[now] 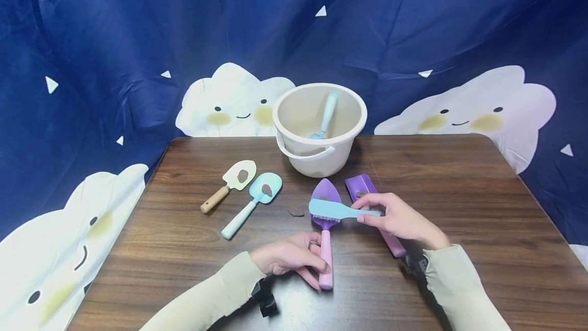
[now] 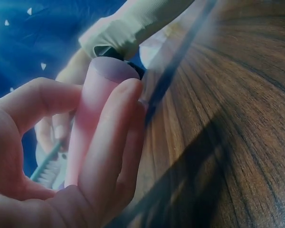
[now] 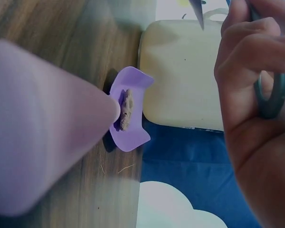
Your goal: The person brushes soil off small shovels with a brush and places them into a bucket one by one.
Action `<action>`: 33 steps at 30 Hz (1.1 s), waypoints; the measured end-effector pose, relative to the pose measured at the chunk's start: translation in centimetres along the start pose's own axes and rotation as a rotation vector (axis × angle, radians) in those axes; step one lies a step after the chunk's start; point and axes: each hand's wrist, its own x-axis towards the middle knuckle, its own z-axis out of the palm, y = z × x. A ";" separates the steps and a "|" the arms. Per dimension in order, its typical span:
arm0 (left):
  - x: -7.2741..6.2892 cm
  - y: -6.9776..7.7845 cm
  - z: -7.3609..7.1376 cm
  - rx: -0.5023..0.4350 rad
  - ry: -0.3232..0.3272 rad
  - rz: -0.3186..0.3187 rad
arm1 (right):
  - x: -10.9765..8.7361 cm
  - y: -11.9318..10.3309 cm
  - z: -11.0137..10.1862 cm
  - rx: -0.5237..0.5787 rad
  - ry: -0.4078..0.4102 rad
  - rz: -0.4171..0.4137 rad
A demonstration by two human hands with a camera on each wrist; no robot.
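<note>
My left hand [image 1: 294, 255] grips the pink handle [image 2: 88, 109] of a trowel whose purple pointed blade [image 1: 325, 188] faces the bucket. A light blue brush [image 1: 333, 209] is pinched at its handle by my right hand [image 1: 397, 216]. Its head lies across the trowel blade with the bristles downward, hiding part of the blade. Under my right hand lies a purple square-ended shovel [image 1: 360, 183] with a pink handle. The right wrist view shows a brown lump [image 3: 127, 111] in that shovel's scoop.
A cream bucket [image 1: 317, 160] with a light blue handled tool [image 1: 328, 111] inside stands at the table's back edge. Left of centre lie a pale yellow trowel [image 1: 234, 175] and a light blue shovel [image 1: 257, 198], each with a brown piece on it. Another brown piece [image 1: 296, 212] lies on the table.
</note>
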 end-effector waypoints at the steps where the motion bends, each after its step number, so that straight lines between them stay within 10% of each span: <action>1: 0.0 0.1 0.0 -0.001 0.004 0.002 | 0.0 0.1 0.1 -0.004 -0.005 -0.010; 14: -0.1 0.2 0.2 0.012 -0.008 0.013 | 0.2 0.2 0.5 0.055 -0.083 0.029; 33: -0.9 0.1 0.9 0.049 -0.028 0.001 | 0.8 0.6 -0.3 -0.145 0.063 -0.036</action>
